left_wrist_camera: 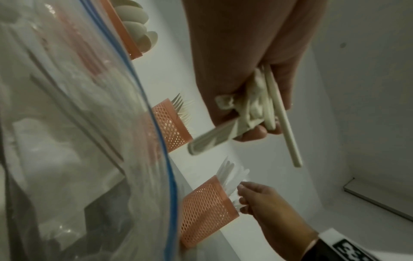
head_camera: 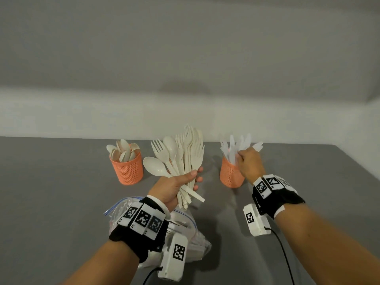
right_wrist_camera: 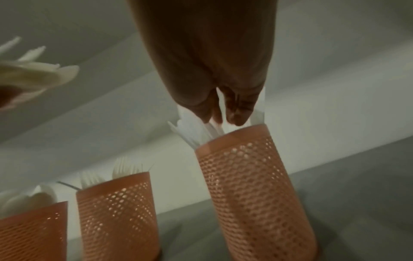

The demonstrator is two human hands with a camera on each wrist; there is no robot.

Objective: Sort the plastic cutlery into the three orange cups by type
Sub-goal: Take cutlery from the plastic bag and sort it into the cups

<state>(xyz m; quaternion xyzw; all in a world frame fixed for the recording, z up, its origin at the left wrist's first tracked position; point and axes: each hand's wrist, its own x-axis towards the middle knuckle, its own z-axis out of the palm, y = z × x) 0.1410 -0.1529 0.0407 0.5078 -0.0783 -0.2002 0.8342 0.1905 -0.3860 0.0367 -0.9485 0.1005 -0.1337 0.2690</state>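
Three orange mesh cups are stood in a row on the grey table (head_camera: 61,202). Spoons are held bowl-up in the left cup (head_camera: 128,169); forks are seen in the middle cup (right_wrist_camera: 117,217), which is hidden behind the raised bundle in the head view; white knives are stood in the right cup (head_camera: 230,175).

A mixed bundle of cream forks and spoons (head_camera: 181,159) is gripped by the left hand (head_camera: 172,190), raised above the table between the left and right cups. Fingers and thumb are curled round the handles, heads fanned upward and away, handle ends projecting below the palm. The wrist is turned palm inward.

The right hand (head_camera: 249,162) is held at the mouth of the right cup, knuckles up, fingers curled down among the white knives (head_camera: 236,146). White plastic is touched by the fingertips (right_wrist_camera: 236,118); whether one knife is pinched or merely touched cannot be told.

A clear zip bag (head_camera: 185,229) with a blue seal is lain on the table beneath the left wrist. Black wrist straps with printed markers are worn on both arms.
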